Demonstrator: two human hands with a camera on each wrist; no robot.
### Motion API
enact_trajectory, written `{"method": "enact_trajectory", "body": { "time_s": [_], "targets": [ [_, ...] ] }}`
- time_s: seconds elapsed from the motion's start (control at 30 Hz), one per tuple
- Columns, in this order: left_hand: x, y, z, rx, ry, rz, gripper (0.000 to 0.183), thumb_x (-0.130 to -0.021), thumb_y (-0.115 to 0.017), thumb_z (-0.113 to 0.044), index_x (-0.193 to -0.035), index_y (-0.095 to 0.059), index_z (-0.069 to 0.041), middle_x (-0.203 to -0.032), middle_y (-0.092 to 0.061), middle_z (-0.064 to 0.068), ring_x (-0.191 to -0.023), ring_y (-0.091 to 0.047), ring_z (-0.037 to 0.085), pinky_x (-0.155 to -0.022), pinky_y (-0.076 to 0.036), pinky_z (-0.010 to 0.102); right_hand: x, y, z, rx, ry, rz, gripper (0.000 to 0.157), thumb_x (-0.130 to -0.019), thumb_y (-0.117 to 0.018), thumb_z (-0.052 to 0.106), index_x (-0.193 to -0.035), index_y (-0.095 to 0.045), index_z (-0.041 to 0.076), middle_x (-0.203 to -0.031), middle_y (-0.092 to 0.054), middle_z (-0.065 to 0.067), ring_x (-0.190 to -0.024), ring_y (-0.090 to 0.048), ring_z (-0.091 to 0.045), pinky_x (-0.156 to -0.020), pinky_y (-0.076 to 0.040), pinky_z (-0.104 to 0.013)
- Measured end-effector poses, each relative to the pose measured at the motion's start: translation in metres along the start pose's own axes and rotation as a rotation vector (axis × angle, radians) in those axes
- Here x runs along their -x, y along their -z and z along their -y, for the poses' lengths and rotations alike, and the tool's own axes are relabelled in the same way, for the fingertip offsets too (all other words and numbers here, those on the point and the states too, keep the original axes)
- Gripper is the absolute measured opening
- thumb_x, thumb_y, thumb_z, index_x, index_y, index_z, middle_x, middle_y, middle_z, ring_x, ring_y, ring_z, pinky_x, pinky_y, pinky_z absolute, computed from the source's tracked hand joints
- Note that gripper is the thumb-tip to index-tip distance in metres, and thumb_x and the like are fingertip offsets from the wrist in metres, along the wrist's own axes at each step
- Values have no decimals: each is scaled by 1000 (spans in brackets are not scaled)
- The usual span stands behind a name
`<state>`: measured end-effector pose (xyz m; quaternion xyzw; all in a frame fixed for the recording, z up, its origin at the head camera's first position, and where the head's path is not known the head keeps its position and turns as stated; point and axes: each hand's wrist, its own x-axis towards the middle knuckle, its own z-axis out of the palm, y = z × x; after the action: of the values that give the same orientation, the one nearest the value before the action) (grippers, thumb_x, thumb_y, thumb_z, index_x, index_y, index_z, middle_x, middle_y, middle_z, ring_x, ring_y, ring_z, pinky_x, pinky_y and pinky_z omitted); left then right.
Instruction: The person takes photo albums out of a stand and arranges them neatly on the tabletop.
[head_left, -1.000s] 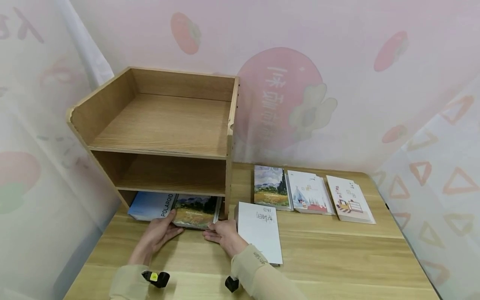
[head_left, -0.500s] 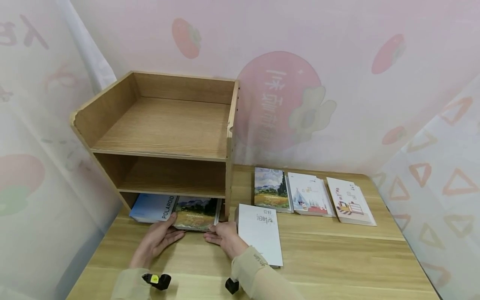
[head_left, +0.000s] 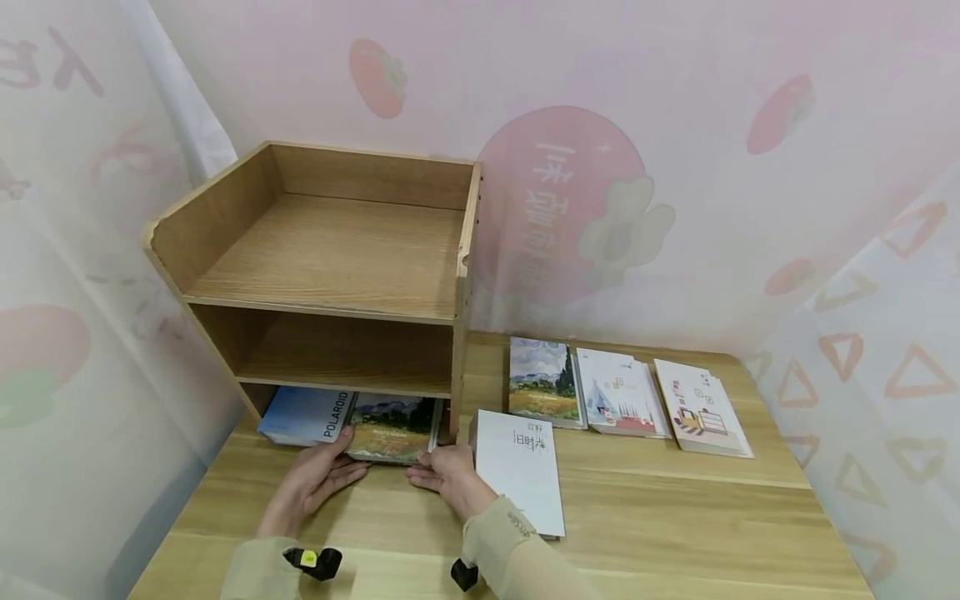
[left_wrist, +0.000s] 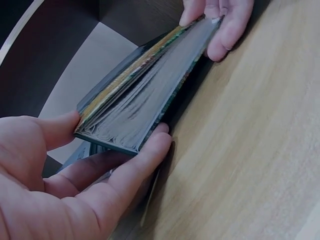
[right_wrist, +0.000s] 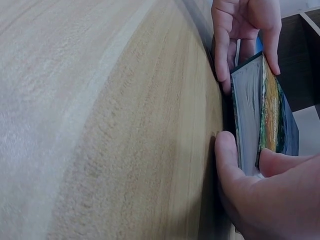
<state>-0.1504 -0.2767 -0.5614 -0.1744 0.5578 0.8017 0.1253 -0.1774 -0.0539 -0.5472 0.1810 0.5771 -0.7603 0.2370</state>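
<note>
A photo album [head_left: 392,427] with a painted landscape cover lies partly inside the bottom compartment of the wooden shelf [head_left: 345,387]. My left hand [head_left: 315,477] grips its near left corner, thumb on the cover and fingers under it. At the near right corner my right hand [head_left: 452,477] pinches it the same way. The left wrist view shows the page edges [left_wrist: 127,107] fanned between the covers, facing me. In the right wrist view the album's near edge is tilted up from the table. A blue album [head_left: 303,412] marked POLAROID sits in the compartment on its left.
A white album [head_left: 519,471] lies right of my right hand, close to the shelf's side. Farther back stand a second landscape album [head_left: 542,379], an album with a tent drawing [head_left: 618,392] and one with a furniture drawing [head_left: 701,408]. A printed curtain [head_left: 675,275] hangs behind the table.
</note>
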Motion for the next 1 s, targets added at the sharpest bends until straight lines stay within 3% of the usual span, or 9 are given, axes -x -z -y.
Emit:
{"method": "enact_trajectory", "body": {
  "time_s": [0.73, 1.0],
  "targets": [
    [1, 2, 1, 23, 13, 8, 80, -103, -54, -32, -151, -7, 12, -145, -21, 45, -116, -57, 42, -99, -46, 45, 2, -1, -4, 73, 48, -4, 31, -96, -56, -9, -121, -48, -25, -92, -66, -23, -88, -70, -35, -73, -60, -37],
    [5, 1, -2, 11, 38, 11, 83, -103, -55, -31, -151, -2, 11, -147, -5, 46, -116, -56, 42, -100, -45, 44, 5, -1, -4, 43, 37, -8, 37, -96, -55, -8, -127, -42, -26, -96, -63, -24, -91, -69, -37, -76, -59, -39]
  ]
}}
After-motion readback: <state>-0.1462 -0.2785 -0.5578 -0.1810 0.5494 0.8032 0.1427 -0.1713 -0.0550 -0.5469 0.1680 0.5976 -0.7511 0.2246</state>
